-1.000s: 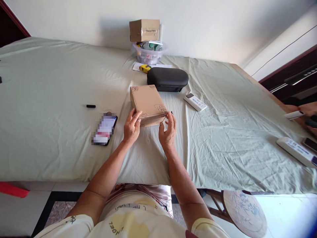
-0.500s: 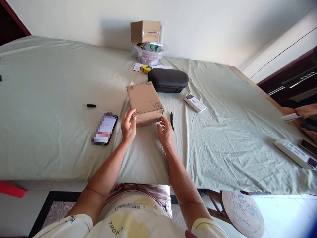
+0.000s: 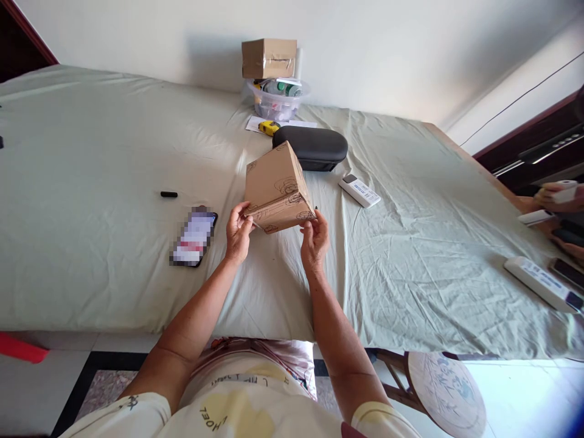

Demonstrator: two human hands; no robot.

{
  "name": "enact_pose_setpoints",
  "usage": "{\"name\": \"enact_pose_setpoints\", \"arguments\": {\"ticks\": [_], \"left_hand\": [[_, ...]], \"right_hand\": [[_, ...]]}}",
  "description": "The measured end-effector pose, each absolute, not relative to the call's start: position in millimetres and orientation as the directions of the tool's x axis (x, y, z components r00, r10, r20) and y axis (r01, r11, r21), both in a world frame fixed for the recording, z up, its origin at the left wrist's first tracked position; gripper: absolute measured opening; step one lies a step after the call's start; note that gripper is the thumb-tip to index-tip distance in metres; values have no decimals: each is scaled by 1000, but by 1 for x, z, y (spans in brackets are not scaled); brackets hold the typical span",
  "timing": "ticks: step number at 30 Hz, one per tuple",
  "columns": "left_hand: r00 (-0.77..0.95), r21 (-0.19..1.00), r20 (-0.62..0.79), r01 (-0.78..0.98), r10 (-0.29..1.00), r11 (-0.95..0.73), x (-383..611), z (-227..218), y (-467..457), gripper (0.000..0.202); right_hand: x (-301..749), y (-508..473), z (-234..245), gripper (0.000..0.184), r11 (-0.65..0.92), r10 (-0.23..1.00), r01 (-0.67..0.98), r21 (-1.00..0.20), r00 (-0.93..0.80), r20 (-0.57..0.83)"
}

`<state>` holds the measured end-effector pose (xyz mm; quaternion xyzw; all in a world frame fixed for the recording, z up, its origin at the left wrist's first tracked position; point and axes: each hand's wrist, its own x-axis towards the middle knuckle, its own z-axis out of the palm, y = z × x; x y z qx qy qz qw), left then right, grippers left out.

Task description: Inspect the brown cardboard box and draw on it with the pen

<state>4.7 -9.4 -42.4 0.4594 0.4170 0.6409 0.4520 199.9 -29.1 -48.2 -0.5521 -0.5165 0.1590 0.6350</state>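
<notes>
A brown cardboard box point(image 3: 272, 178) with black scribbles on its corners is tilted, its right side raised. My left hand point(image 3: 238, 233) grips its near left corner between thumb and fingers. At the near right corner, my right hand point(image 3: 316, 241) pinches the box's lower edge. Most of a black pen is hidden behind my right hand. A phone point(image 3: 195, 238) with a blurred screen lies left of my left hand, and a small black pen cap point(image 3: 168, 194) lies farther back.
Behind the box sit a black hard case point(image 3: 314, 146), a yellow tape measure point(image 3: 269, 128) and a clear plastic basin point(image 3: 274, 106) bearing another carton point(image 3: 270, 59). White devices point(image 3: 359, 191) lie to the right. Another person's hand point(image 3: 554, 194) is at the far right edge.
The box has turned and tipped up on its right side, shifting slightly right. My right hand has moved right and up with the corner, now covering most of the pen.
</notes>
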Motion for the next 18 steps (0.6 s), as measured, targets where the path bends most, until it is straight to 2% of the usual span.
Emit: {"name": "enact_pose_setpoints", "arguments": {"ticks": [2,4,9,13,18], "left_hand": [[-208,965,136,-192,969,-177,8,-41,-10,44],[-264,985,107,-106,959,-139,10,-39,-11,35],[-307,975,162,198,938,-103,8,-31,-15,30],[-223,922,174,379,959,-79,7,-30,-18,38],[-198,930,200,346,960,-122,6,-36,-15,55]], "right_hand": [[198,-31,-45,46,356,762,338,-871,435,480],[196,-32,-44,46,373,756,347,-861,425,498],[193,-35,-41,46,407,762,407,-818,343,550],[188,-39,-38,36,442,775,491,-750,212,596],[184,-40,-40,32,415,846,527,-742,76,527]]}}
